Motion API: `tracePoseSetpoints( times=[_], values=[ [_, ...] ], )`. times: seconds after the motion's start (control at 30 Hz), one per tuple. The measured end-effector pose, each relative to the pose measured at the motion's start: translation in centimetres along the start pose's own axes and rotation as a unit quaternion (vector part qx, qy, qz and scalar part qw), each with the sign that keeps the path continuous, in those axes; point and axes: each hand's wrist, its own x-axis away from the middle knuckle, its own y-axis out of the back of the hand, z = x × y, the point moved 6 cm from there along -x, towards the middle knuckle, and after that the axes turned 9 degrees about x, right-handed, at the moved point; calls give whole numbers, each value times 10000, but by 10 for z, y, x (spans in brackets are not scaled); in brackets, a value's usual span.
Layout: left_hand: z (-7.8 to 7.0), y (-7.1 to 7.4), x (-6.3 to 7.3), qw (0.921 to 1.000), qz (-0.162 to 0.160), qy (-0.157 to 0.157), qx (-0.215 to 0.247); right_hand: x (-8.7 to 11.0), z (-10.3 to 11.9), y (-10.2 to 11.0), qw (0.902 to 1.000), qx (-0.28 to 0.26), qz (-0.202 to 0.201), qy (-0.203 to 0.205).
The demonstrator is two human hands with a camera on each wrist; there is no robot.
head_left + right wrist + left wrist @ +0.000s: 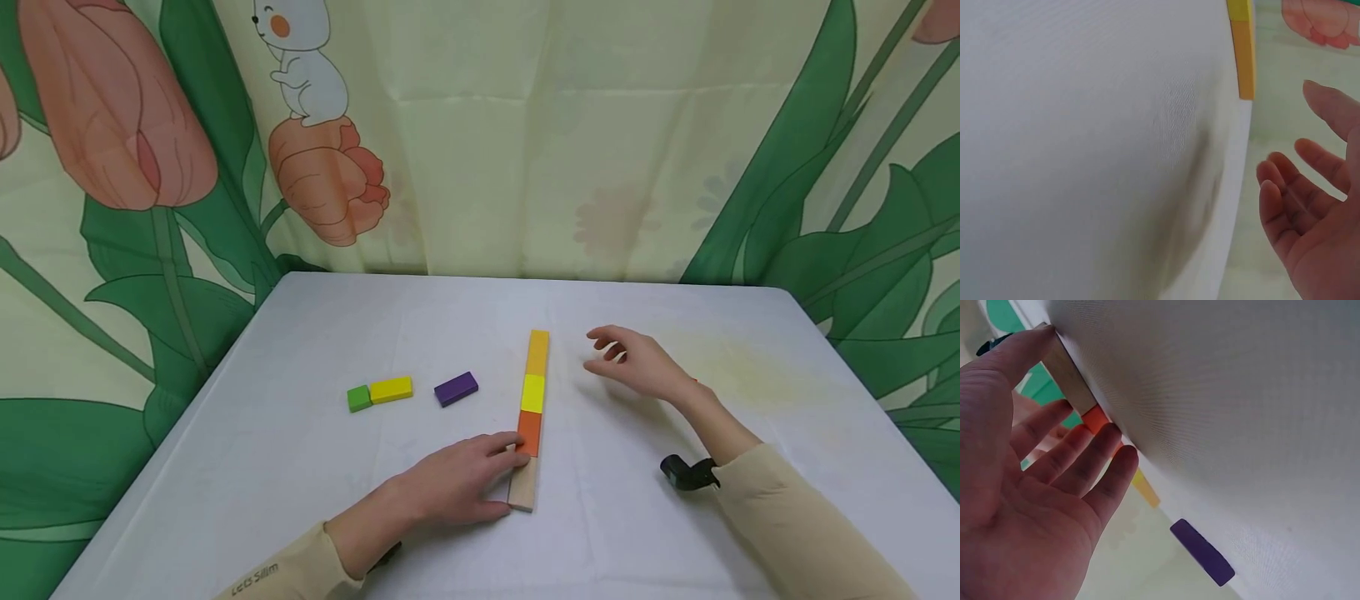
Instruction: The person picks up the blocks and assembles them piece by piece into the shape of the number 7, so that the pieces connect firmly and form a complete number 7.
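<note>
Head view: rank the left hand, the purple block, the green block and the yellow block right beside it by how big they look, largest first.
1. Left hand
2. Purple block and yellow block, too alike to rank
3. Green block

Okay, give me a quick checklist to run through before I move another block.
1. Right grip empty: ok, nothing in it.
2. Left grip off the row: not ok, it appears to touch the orange block and wooden block.
3. Row joined end to end: ok, no gaps showing.
4. Purple block uncovered: ok, lying apart.
5. Green block separate from its yellow neighbour: not ok, ends appear to meet.
6. Left grip's pressure: cannot tell.
</note>
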Motion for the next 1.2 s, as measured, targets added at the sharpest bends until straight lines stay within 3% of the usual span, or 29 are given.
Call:
tracePoseSetpoints(
  times=[0.5, 1.2],
  values=[
    [2, 2, 0, 9998, 55, 10, 177, 40, -30, 31, 9987, 352, -343, -108],
    [1, 1, -2, 9996, 101, 214, 181, 76, -84, 39, 9933, 882, 5, -748]
  ],
)
